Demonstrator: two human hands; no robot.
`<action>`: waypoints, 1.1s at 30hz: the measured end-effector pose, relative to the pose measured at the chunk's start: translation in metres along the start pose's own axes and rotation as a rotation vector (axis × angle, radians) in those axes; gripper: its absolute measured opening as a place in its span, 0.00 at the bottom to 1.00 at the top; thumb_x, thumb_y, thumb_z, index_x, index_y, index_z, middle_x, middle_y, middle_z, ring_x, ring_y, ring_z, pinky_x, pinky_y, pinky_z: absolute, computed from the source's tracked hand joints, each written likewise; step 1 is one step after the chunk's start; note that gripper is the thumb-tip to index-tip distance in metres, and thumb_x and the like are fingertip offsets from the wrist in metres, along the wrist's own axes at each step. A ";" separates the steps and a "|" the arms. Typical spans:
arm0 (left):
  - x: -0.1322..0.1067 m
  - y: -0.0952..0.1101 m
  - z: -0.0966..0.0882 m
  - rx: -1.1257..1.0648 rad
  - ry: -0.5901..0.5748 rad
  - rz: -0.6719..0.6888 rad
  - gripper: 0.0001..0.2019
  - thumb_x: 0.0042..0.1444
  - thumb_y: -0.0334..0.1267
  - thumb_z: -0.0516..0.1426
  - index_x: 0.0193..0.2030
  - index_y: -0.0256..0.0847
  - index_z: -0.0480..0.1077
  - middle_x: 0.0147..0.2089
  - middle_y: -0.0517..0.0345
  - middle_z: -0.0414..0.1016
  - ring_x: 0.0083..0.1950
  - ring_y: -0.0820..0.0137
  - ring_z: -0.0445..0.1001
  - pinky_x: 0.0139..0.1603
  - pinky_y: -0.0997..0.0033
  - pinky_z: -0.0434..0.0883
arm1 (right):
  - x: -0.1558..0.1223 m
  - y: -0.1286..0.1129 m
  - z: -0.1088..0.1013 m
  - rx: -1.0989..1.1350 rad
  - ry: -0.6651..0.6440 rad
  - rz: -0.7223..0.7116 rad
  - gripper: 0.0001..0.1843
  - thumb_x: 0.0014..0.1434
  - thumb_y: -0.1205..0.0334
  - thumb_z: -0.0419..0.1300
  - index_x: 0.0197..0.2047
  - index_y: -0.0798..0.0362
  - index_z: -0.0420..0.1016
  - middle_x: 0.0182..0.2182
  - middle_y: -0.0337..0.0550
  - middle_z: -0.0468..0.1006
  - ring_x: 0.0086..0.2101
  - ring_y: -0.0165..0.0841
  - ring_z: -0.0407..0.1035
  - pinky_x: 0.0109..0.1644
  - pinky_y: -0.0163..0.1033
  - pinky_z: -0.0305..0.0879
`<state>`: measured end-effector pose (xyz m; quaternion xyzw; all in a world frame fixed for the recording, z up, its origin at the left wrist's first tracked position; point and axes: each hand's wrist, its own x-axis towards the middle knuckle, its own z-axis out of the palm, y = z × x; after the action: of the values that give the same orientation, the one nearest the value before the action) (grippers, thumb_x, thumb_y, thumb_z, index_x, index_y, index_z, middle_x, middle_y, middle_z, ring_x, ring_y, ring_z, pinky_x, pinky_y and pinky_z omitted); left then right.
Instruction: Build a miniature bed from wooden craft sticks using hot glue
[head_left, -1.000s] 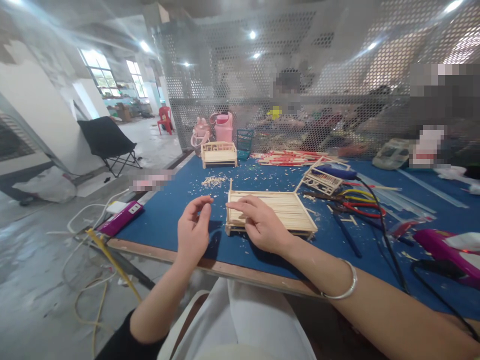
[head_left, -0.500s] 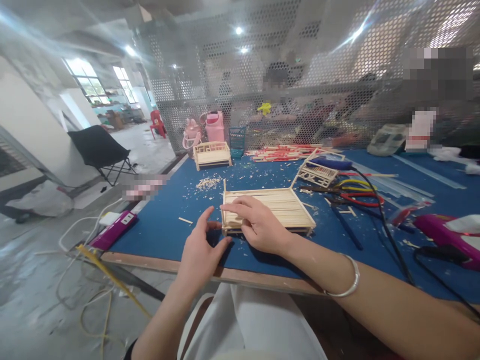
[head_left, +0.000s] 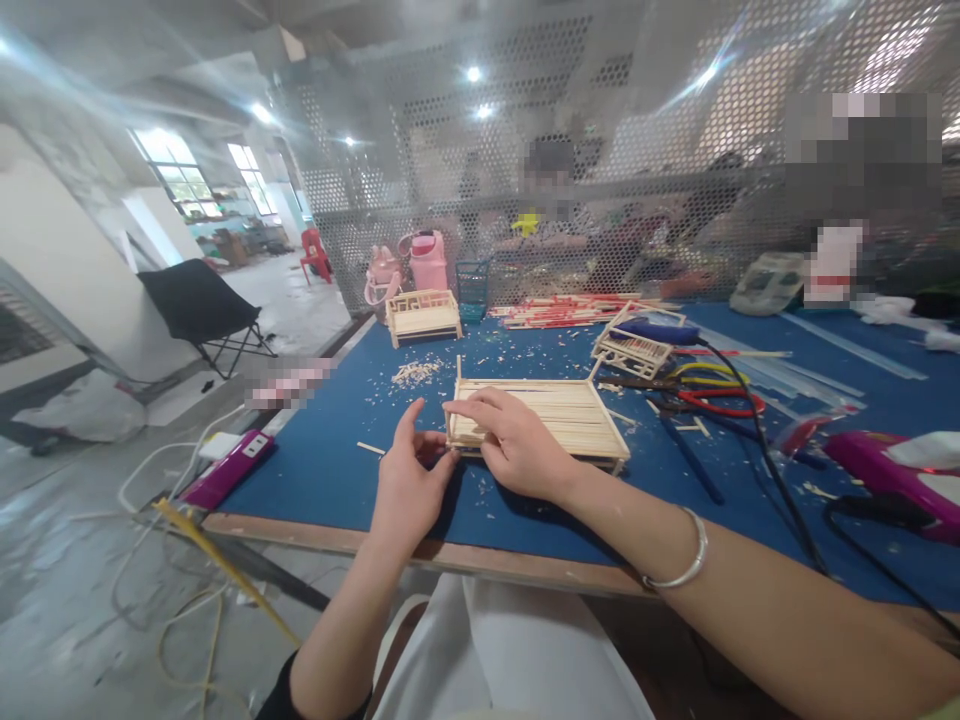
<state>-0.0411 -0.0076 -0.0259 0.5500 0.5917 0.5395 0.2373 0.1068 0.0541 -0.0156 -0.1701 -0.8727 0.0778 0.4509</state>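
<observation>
A miniature bed made of thin wooden sticks [head_left: 559, 415] stands on the blue tabletop before me, with upright posts at its far corners. My left hand [head_left: 411, 475] is at its front left corner, thumb and fingers closed around the low part there. Over the left end reaches my right hand [head_left: 521, 445]; its forefinger points to the top of a short post at that corner, and the thumb lies by the front rail. The right fingertips are partly hidden, and the hand covers part of the slatted top.
A small stick bench [head_left: 424, 318] and another stick frame [head_left: 634, 345] stand farther back. Red-tipped sticks [head_left: 570, 308], pliers [head_left: 720, 400], a blue-handled tool with a cord [head_left: 656, 330] and wood scraps [head_left: 416, 373] lie around. A purple power strip [head_left: 229, 468] is at the left edge.
My left hand has closed in on the corner, its thumb and fingers coming together. The bed's left end has shifted slightly right, and my right hand stays over it.
</observation>
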 end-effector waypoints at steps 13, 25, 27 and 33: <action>0.033 0.015 -0.021 -0.020 0.169 0.143 0.13 0.46 0.31 0.53 0.40 0.39 0.70 0.35 0.55 0.78 0.38 0.68 0.76 0.43 0.67 0.72 | -0.001 0.000 -0.001 -0.016 -0.030 0.022 0.31 0.44 0.79 0.48 0.53 0.58 0.70 0.39 0.51 0.72 0.42 0.38 0.65 0.48 0.47 0.66; 0.125 0.001 -0.059 0.484 0.086 0.232 0.12 0.50 0.43 0.56 0.33 0.37 0.74 0.27 0.56 0.76 0.29 0.69 0.70 0.34 0.72 0.67 | -0.001 -0.001 0.000 0.008 -0.022 0.040 0.31 0.45 0.80 0.48 0.52 0.54 0.70 0.40 0.49 0.73 0.41 0.38 0.66 0.46 0.46 0.67; 0.112 -0.003 -0.077 0.525 -0.048 0.208 0.10 0.45 0.45 0.59 0.25 0.40 0.74 0.24 0.57 0.76 0.27 0.68 0.70 0.32 0.71 0.66 | -0.001 -0.002 0.000 0.008 -0.020 0.041 0.31 0.45 0.80 0.48 0.53 0.54 0.69 0.40 0.49 0.73 0.41 0.38 0.66 0.46 0.46 0.67; 0.079 -0.017 -0.119 0.711 -0.459 0.107 0.08 0.37 0.47 0.62 0.25 0.48 0.76 0.28 0.56 0.78 0.30 0.64 0.73 0.31 0.70 0.66 | -0.001 -0.001 0.000 0.009 -0.041 0.035 0.31 0.46 0.80 0.48 0.53 0.55 0.69 0.39 0.50 0.73 0.41 0.38 0.66 0.47 0.47 0.67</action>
<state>-0.1745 0.0222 0.0197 0.7332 0.6436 0.1769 0.1301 0.1076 0.0527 -0.0161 -0.1819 -0.8784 0.0931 0.4321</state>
